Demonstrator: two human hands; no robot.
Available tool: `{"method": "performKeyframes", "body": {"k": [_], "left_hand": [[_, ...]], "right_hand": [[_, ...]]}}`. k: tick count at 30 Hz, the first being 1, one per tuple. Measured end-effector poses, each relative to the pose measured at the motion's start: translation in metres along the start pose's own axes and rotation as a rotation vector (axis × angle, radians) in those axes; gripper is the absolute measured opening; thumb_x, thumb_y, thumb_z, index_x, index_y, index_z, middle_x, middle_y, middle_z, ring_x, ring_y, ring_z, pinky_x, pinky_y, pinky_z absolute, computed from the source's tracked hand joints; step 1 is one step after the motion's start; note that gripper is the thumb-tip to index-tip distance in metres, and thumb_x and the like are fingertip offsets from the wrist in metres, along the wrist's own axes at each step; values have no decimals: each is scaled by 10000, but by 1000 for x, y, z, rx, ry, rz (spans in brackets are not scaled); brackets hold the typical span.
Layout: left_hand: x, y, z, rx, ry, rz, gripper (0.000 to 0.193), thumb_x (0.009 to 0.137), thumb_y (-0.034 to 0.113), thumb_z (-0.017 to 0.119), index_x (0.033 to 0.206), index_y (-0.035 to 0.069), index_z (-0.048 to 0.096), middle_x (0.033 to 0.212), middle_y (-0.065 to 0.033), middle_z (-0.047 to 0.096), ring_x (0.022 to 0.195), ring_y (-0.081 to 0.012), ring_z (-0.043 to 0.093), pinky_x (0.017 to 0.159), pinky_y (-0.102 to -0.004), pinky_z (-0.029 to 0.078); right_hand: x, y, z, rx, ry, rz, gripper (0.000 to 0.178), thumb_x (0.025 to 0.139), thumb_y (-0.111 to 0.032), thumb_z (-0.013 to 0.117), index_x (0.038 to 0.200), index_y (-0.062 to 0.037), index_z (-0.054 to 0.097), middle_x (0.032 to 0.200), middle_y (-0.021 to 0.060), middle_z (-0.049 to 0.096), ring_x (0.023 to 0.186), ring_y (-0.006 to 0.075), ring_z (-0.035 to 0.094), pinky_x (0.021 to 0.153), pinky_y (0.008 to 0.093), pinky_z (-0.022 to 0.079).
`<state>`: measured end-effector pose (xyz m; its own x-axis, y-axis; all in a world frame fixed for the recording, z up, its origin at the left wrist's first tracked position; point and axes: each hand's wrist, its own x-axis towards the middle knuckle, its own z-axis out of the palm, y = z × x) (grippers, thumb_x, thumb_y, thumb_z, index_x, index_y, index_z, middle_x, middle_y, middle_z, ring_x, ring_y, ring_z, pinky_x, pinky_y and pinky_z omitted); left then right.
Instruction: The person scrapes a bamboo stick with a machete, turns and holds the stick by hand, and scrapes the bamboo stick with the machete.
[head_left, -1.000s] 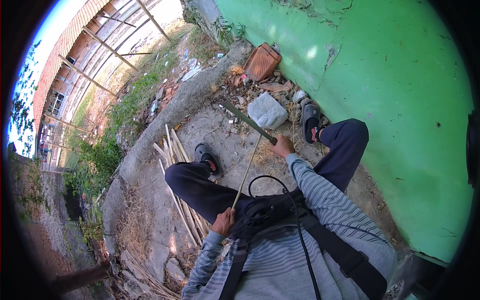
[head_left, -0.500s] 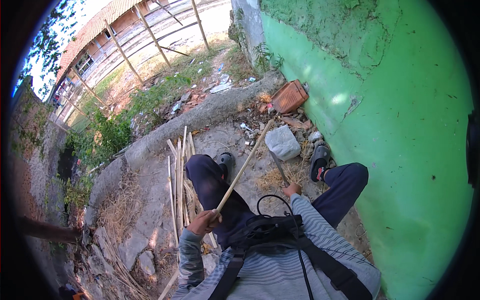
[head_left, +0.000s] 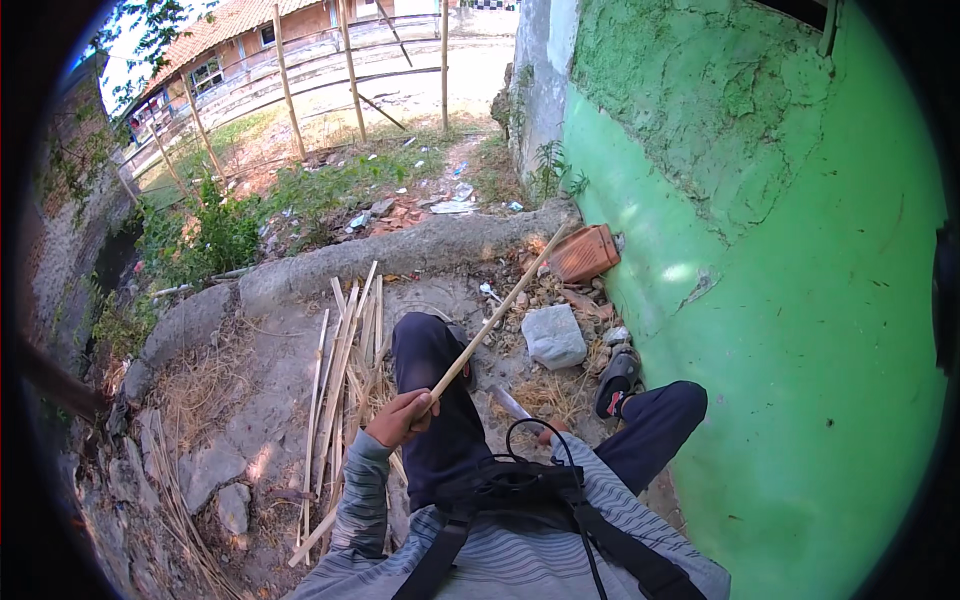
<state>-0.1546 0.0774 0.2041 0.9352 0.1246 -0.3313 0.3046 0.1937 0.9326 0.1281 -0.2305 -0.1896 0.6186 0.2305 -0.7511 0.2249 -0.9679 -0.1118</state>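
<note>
My left hand (head_left: 402, 417) is closed around the lower end of a long bamboo strip (head_left: 497, 318), which slants up and to the right over my bent knee. My right hand (head_left: 549, 433) is closed on the handle of a large knife (head_left: 509, 402), partly hidden behind a black cord. The knife's blade points up and left, below the strip and apart from it. Beside my left leg a loose pile of split bamboo strips (head_left: 343, 365) lies on the ground. A pale stone block (head_left: 554, 336) sits beyond the knife, near my right foot.
A green wall (head_left: 770, 400) rises close on my right. Ahead runs a low concrete ledge (head_left: 380, 250), with an orange hollow brick (head_left: 585, 254) and rubble by the wall. Thin sticks (head_left: 185, 510) and broken slabs (head_left: 213, 468) lie at left. A pole fence (head_left: 353, 70) stands farther off.
The knife has swung from pointing up toward the stone block to pointing up and left, nearer my left leg. The strip stays in my left hand. The whole view has turned somewhat.
</note>
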Motion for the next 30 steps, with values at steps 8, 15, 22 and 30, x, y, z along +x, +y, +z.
{"method": "performKeyframes", "body": {"k": [8,15,22,30], "left_hand": [[18,-13,-8,-62,-109,25,370,1124,403,403,1015,97,579,667,41,390,541,-49,299,476,-235,231],[30,-10,-8,-19,-152,180,369,1131,369,408,990,73,578,660,33,399,553,-65,340,508,-249,288],[23,-10,-3,169,48,315,373,1132,319,411,938,46,573,667,15,437,593,-88,410,564,-273,357],[10,-11,-32,283,129,339,393,1142,308,389,909,35,549,659,-31,477,578,-129,471,583,-318,415]], "right_hand": [[-136,-77,-219,1249,488,-651,451,1037,-346,585,1347,-20,622,1220,132,723,1033,214,718,925,351,548],[-328,-143,-377,1009,466,-920,454,1084,-390,543,1392,-65,614,1287,119,690,1097,198,695,922,363,552],[-345,-163,-416,522,517,-979,241,1020,-201,670,988,3,795,808,50,728,739,94,640,616,306,507],[-340,-106,-503,794,1105,-878,259,1043,-281,651,1037,-49,765,732,-28,653,660,62,605,594,243,413]]}}
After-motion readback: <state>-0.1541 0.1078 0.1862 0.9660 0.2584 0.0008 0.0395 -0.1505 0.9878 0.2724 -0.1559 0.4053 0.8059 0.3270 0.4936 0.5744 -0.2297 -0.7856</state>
